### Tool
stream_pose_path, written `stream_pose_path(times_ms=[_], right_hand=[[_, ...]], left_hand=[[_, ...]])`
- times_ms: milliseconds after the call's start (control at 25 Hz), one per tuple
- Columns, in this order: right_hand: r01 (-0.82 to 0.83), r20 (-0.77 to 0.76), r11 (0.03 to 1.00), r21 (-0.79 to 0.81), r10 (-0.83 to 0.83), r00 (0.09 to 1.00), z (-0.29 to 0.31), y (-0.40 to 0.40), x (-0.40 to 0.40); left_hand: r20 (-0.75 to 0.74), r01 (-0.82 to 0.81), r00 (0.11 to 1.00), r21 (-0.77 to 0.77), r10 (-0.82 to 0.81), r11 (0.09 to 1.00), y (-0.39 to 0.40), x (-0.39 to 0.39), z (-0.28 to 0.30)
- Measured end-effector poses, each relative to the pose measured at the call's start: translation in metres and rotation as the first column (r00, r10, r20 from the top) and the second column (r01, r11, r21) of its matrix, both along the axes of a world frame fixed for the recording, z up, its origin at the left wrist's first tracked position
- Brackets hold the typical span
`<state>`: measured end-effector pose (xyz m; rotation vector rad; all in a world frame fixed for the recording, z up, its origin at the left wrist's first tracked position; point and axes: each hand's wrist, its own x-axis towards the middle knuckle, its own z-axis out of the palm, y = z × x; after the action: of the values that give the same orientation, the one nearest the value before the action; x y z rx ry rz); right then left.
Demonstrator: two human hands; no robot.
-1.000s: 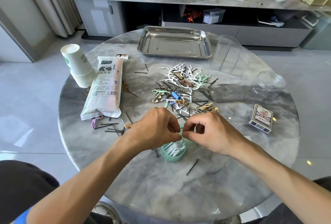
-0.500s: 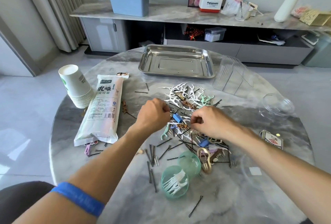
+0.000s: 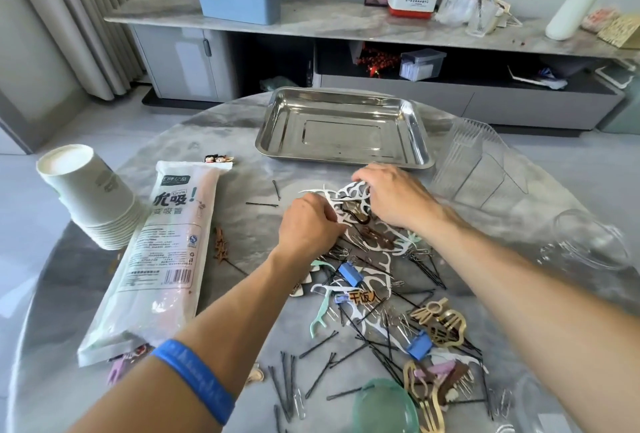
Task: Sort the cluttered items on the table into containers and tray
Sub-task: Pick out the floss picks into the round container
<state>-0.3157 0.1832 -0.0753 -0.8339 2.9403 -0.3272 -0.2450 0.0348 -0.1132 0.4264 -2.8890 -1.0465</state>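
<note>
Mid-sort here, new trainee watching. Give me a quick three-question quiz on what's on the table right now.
1. True or false: the metal tray already holds sorted items.
2. Which hand wears the blue wristband? A) left B) right C) neither
3. Fill in: both the left hand and the right hand are working in the pile of white ____.

Key:
1. False: the tray shows only bare metal.
2. A: it sits on the left forearm.
3. Floss picks. Fingers of both hands curl into them, though the exact grip is hard to make out.
</note>
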Motion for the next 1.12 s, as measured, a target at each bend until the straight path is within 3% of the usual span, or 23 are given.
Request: stream_pose_path(times_ms=[160, 360, 480, 600, 760, 960, 1120], right_hand=[[-0.110, 0.152, 0.973, 0.202, 0.080, 0.985, -0.001, -0.014, -0.030], [0.057, 0.241, 0.998, -0.013, -0.052, 0.969, -0.013, -0.002, -0.023], [0.163, 0.336, 0.982, -0.094, -0.123, 0.934, -0.017, 0.005, -0.012], [0.240, 0.330, 0.957, -0.165, -0.175, 0.928, -0.018, 0.011, -0.002], [0.384, 0.418, 0.863, -0.328, -0.232, 0.878, -0.010, 0.026, 0.010], [0.437, 0.484, 0.806, -0.399, -0.219, 0.847, 0.019, 0.050, 0.032], [0.366, 0.441, 0.812, -0.454, -0.152, 0.885, 0.052, 0.068, 0.067]], left_hand=[[0.012, -0.034, 0.999, 0.089, 0.033, 0.995, -0.002, -0.007, -0.003], [0.006, -0.074, 0.997, 0.009, 0.074, 0.997, 0.006, -0.009, -0.006], [0.079, -0.102, 0.993, 0.120, 0.093, 0.988, 0.001, -0.009, -0.002], [0.075, -0.102, 0.993, 0.253, 0.086, 0.962, -0.003, -0.003, 0.002], [0.078, -0.056, 0.996, 0.314, 0.033, 0.948, -0.008, 0.000, 0.005], [0.013, -0.064, 0.998, 0.375, 0.064, 0.925, -0.007, 0.012, 0.007], [-0.072, 0.010, 0.997, 0.335, 0.015, 0.942, -0.010, 0.027, 0.040]])
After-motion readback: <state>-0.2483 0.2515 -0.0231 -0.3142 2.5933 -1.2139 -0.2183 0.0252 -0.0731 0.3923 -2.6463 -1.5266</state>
